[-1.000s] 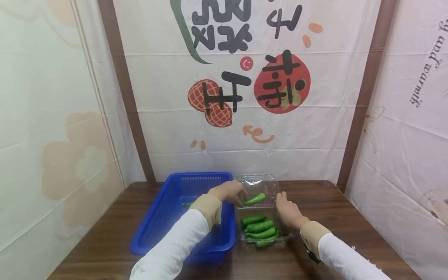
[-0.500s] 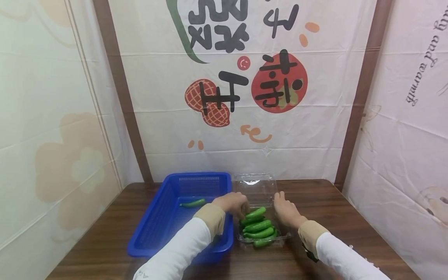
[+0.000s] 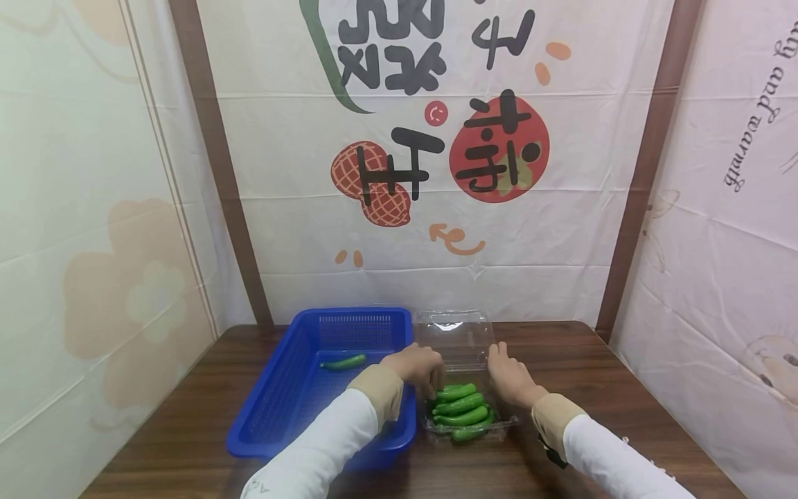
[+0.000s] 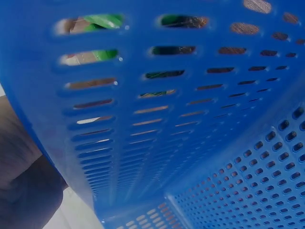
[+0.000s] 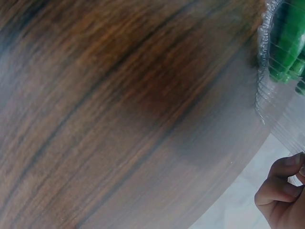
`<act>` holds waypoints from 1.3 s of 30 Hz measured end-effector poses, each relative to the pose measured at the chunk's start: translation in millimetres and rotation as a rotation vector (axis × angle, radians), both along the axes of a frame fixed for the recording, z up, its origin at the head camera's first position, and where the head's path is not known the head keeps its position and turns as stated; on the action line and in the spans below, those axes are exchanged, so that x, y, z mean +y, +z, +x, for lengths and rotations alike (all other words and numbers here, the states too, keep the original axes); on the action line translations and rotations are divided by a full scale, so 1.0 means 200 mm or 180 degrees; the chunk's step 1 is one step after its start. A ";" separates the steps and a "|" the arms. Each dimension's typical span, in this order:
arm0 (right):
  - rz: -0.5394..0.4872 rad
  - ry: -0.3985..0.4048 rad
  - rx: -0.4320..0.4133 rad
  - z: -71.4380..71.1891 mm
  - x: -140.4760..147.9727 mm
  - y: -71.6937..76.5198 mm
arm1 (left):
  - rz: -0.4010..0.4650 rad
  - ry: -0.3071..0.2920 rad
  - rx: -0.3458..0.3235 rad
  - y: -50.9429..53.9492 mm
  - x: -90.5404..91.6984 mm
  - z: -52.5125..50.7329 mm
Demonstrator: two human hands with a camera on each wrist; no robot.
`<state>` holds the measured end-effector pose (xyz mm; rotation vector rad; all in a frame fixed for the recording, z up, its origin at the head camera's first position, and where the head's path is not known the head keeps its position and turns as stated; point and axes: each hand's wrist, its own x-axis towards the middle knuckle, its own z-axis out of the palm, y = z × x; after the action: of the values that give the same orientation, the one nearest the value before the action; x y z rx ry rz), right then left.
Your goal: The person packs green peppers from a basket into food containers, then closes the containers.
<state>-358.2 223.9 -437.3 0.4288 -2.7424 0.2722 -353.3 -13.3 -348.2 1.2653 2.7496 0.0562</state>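
My left hand (image 3: pixel 416 366) reaches over the blue basket's right rim into a clear plastic clamshell box (image 3: pixel 503 421). Its fingers hold the left end of a green pepper (image 3: pixel 460 392), which lies at the back of a row of several green peppers (image 3: pixel 460 419). In the left wrist view the basket's slotted wall (image 4: pixel 128 105) hides most of the fingers; bits of green show through its slots. At the box's right side, my right hand (image 3: pixel 512 375) pinches the edge near the hinge, its thumb and finger (image 5: pixel 286 164) curled there in the right wrist view.
The blue basket (image 3: pixel 262 409) stands left of the box, with one green pepper (image 3: pixel 344 362) lying inside. The box's transparent lid (image 3: pixel 455 336) is folded back toward the printed cloth wall (image 3: pixel 374 277). All this is on a dark wooden table (image 3: pixel 573 374).
The left hand has brought a green pepper from above the lid side down and nearer, onto the row in the box. The right hand stays at the box's edge.
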 end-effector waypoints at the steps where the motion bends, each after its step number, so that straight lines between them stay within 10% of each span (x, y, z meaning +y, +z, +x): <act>1: -0.0003 -0.0004 0.0013 0.00 0.00 0.00 | 0.0010 0.0008 -0.0003 0.00 0.00 0.00; 12: -0.0041 -0.0035 -0.0114 -0.01 0.00 0.00 | 0.0416 -0.0098 -0.0065 0.02 -0.02 0.00; 18: 0.0020 -0.0001 -0.0141 0.00 -0.01 0.02 | 0.0806 -0.0360 0.0773 0.02 -0.07 -0.05; 27: 0.0060 -0.0043 -0.0088 0.01 -0.02 0.01 | 0.1136 0.0081 0.1504 0.00 -0.21 -0.13; 39: 0.0025 -0.0094 -0.0072 0.01 -0.02 0.01 | 0.0943 0.1106 0.1293 -0.07 -0.59 -0.21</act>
<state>-356.3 219.1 -434.9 0.3893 -2.7704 0.2606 -395.9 -132.3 -362.1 0.9156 3.3938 0.2740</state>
